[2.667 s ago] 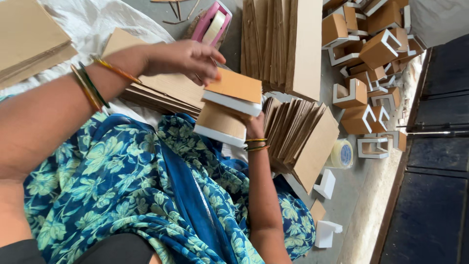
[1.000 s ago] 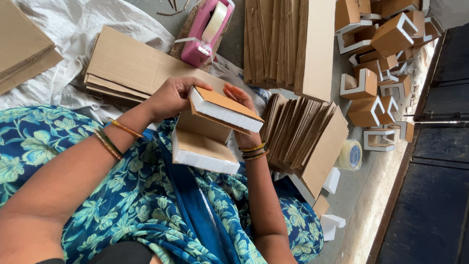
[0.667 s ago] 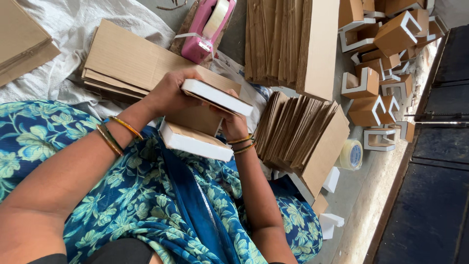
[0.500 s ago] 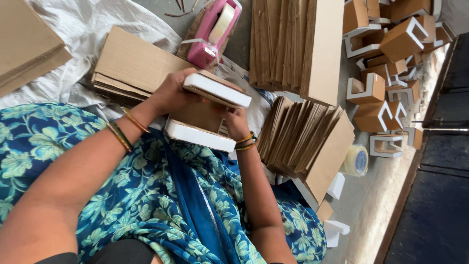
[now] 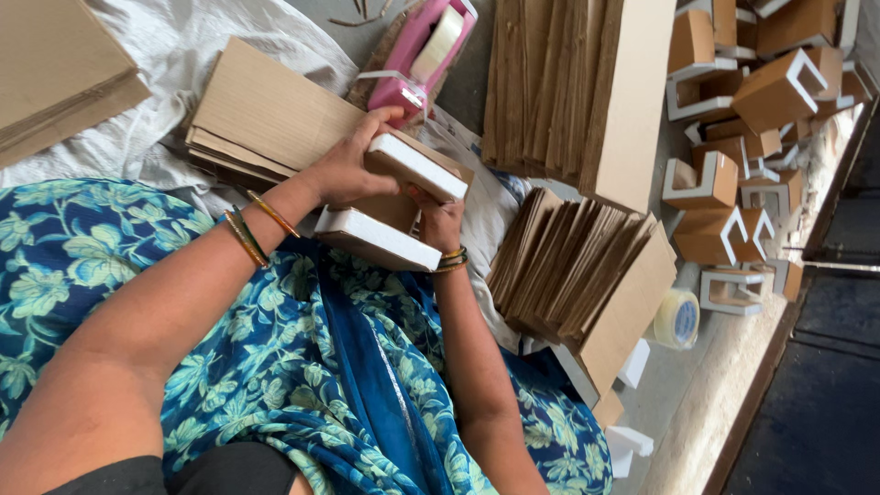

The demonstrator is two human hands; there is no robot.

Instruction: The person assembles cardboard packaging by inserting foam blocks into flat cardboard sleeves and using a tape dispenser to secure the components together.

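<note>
Cardboard-and-foam corner piece (image 5: 390, 206) sits in our two hands over lap, above blue floral cloth (image 5: 302, 367). Left hand (image 5: 344, 170) curls over upper white foam edge, fingers clamped on it, wrist bent down. Right hand (image 5: 442, 220) grips piece from below between its two arms, forearm running up from bottom. Long axis of foam edges slants from upper left to lower right; open side faces right. Pink tape dispenser (image 5: 423, 57) lies just beyond; flat cardboard stack (image 5: 266, 115) left of it.

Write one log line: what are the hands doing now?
left hand: holds cardboard piece | right hand: holds it underneath | nearby: pink tape dispenser, cardboard stack
</note>
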